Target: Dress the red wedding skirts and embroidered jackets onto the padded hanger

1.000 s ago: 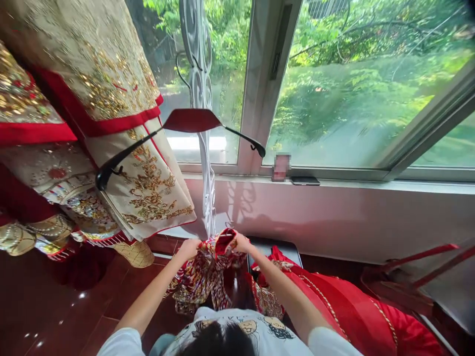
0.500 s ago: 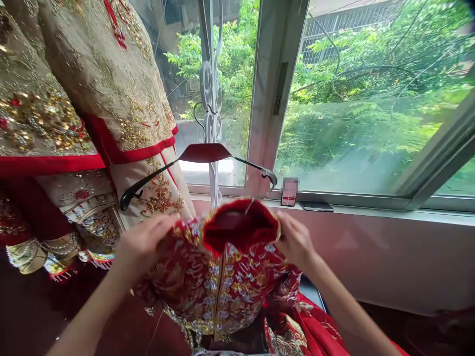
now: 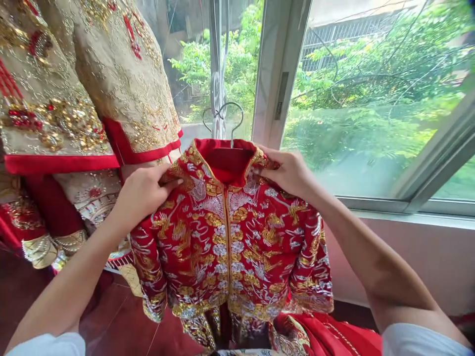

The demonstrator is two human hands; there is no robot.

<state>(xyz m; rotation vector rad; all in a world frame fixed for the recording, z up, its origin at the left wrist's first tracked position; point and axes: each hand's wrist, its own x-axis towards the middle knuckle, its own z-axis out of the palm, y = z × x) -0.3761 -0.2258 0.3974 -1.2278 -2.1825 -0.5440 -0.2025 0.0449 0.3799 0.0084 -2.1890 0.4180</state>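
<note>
A red jacket (image 3: 226,237) with gold and silver embroidery hangs upright in front of me, its stand collar at the top and its front edges meeting in the middle. My left hand (image 3: 146,190) grips one shoulder, thumb in front. At the other shoulder, my right hand (image 3: 287,173) pinches the cloth near the collar. A metal hanger hook (image 3: 237,121) rises out of the neck opening. Behind it another thin hook (image 3: 208,121) shows by the white scrolled metal stand (image 3: 218,89). The hanger bodies are hidden by the jacket.
Cream and gold embroidered garments (image 3: 122,89) with red trim hang close on my left. Red cloth (image 3: 337,333) lies below the jacket at the right. A window (image 3: 371,123) with a sill (image 3: 419,217) stands ahead, and the floor (image 3: 126,316) is dark red tile.
Both hands have raised the jacket toward the stand. It now covers the black and red hanger and the phones on the sill, and its own hook shows clearly above the collar.
</note>
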